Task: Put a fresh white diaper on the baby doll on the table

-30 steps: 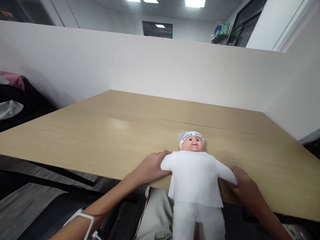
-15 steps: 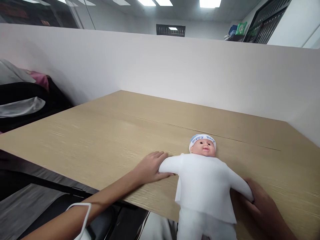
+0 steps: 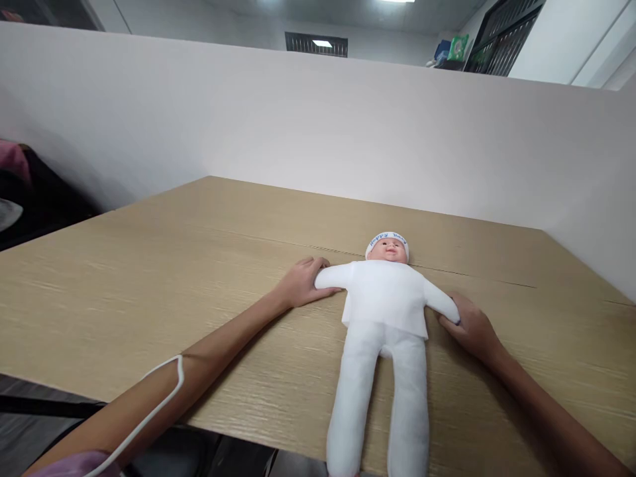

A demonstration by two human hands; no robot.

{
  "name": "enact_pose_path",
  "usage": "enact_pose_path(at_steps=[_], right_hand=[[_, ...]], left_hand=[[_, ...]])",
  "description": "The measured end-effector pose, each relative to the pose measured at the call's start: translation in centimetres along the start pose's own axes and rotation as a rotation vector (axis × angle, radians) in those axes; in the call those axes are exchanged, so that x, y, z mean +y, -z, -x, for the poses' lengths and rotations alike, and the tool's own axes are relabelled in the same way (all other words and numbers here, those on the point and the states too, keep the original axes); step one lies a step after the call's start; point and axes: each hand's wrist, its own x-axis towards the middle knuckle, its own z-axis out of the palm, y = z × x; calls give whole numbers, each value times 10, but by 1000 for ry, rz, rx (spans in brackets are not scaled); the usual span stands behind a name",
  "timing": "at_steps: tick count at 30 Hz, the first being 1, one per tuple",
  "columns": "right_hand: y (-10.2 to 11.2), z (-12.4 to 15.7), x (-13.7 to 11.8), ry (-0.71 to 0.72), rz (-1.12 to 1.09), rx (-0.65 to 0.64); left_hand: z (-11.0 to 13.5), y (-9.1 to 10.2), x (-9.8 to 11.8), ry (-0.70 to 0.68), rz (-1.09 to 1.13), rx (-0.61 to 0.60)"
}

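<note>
A baby doll (image 3: 385, 311) in a white suit and a white-and-blue cap lies face up on the light wooden table (image 3: 149, 265), head pointing away from me. My left hand (image 3: 301, 281) grips the end of the doll's arm on the left side. On the other side, my right hand (image 3: 470, 326) is closed around the tip of the doll's other arm. Both of the doll's arms are stretched outward. Its legs reach toward the table's near edge.
White partition walls (image 3: 298, 126) enclose the table at the back and right. Dark bags or clothing with a pink item (image 3: 20, 192) lie off the table at the far left. A white cord (image 3: 149, 404) loops over my left forearm.
The doll has been slid farther onto the table, away from the near edge; its legs now rest on the tabletop. Both hands moved forward with it, still holding its arms.
</note>
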Motion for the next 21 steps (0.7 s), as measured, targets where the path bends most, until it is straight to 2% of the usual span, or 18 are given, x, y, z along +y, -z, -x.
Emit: enact_pose_path(at_steps=[6, 13, 16, 21], right_hand=[[-13, -44, 15, 60, 1, 37], [-26, -89, 34, 33, 29, 150], [-28, -99, 43, 54, 53, 210], [-31, -101, 61, 25, 100, 245]], left_hand=[[-29, -6, -21, 47, 37, 109], [-65, -10, -52, 53, -21, 180], [-76, -12, -63, 44, -44, 169], [-81, -18, -73, 154, -14, 231]])
